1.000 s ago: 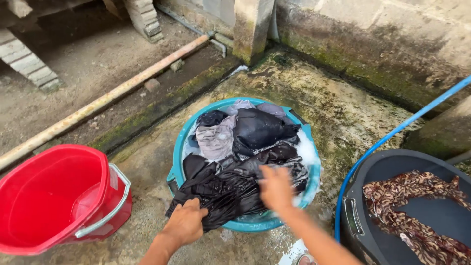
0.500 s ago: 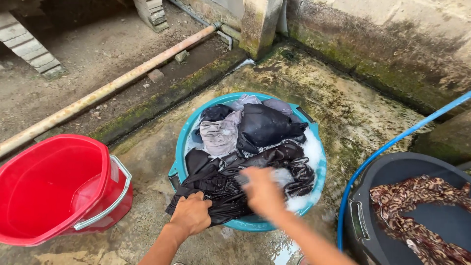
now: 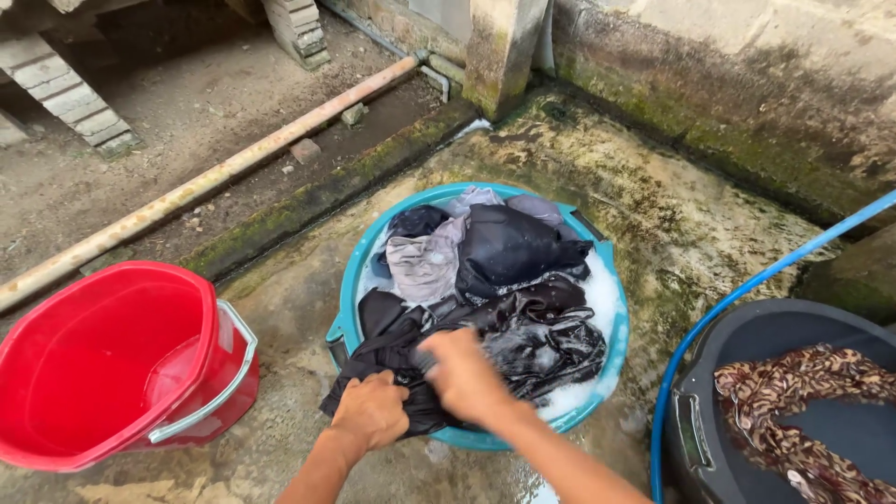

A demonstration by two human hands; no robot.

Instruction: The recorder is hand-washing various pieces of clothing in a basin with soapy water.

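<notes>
Gripping the wet black cloth, the left hand has fingers curled tight. The right hand presses the cloth just beside them, fingers blurred, over the teal tub.

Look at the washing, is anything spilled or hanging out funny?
Yes. The wet black garment hangs over the near rim of the teal basin, gripped there by the left hand with the right hand on it. Foam sits high at the right rim, and the concrete floor around the basin is wet.

Mossy wet concrete floor — stained block wall behind, daylight.
</notes>
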